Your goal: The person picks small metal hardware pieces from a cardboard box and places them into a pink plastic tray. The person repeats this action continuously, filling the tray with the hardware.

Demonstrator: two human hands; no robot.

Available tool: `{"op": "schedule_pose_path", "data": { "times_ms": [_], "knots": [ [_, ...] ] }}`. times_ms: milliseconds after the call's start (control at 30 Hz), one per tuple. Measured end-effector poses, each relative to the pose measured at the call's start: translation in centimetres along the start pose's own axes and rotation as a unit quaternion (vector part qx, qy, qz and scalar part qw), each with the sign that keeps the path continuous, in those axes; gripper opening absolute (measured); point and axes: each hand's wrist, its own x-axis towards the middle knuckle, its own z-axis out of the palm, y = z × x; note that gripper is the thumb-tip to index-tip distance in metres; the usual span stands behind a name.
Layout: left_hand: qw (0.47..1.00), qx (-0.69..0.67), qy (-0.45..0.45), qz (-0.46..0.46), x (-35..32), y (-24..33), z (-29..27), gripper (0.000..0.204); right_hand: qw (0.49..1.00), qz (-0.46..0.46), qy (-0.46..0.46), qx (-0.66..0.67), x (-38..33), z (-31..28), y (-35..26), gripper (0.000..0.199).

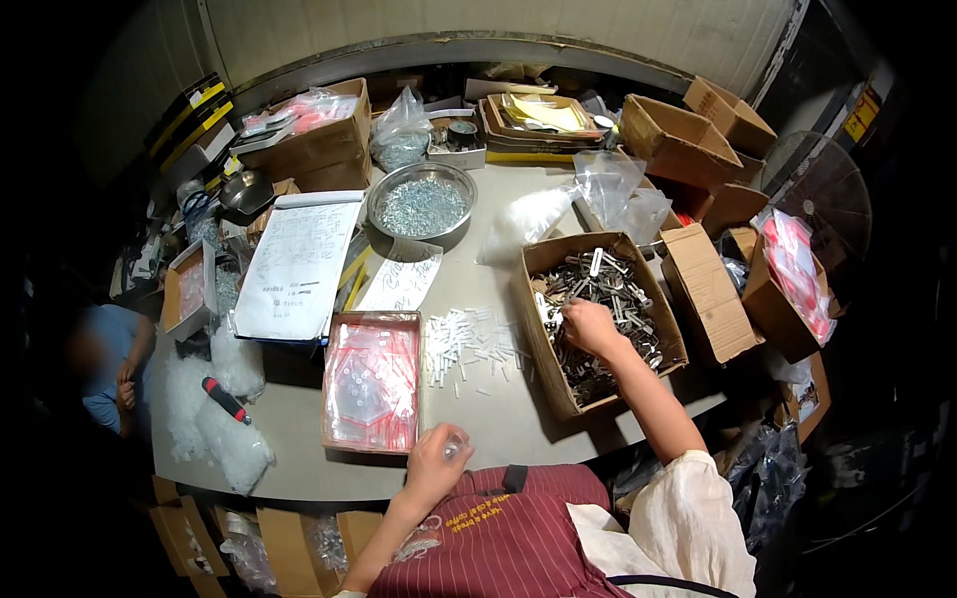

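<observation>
My right hand (590, 327) reaches into a cardboard box (679, 351) heaped with small slotted metal pieces (610, 282). Its fingers are bent down among the metal, and what they grip is hidden. Close to my apron at the table's front edge, my left hand (435, 464) is closed around a small clear plastic bag (456, 446). Just beyond that hand stands a shallow box (326, 439) filled with flat clear zip bags (371, 384) with red edges. Between the two boxes lies a loose spread of short white plastic tubes (452, 339).
A metal bowl of small screws (423, 202) sits farther back, beside a clipboard with written sheets (299, 261). On the left, a red-and-black tool (226, 400) rests on clear bags. Cardboard boxes (706, 289) crowd the right side. Another person (118, 364) sits at far left.
</observation>
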Motion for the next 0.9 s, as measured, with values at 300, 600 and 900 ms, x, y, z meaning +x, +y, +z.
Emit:
{"op": "schedule_pose_path", "data": {
  "times_ms": [300,600,900],
  "knots": [
    [1.0,-0.03,-0.001,-0.008,0.8,0.4,0.5,0.019,0.99,-0.091,0.098,0.049,-0.6,-1.6,0.1,0.006],
    [1.0,0.012,-0.018,-0.01,0.7,-0.1,0.6,0.019,0.987,-0.124,-0.095,-0.047,1.7,0.0,-1.7,0.008],
    [1.0,-0.01,-0.008,-0.019,0.4,-0.5,1.2,0.019,0.996,-0.091,0.0,-0.001,1.0,0.2,-0.1,0.014]
  ]
}}
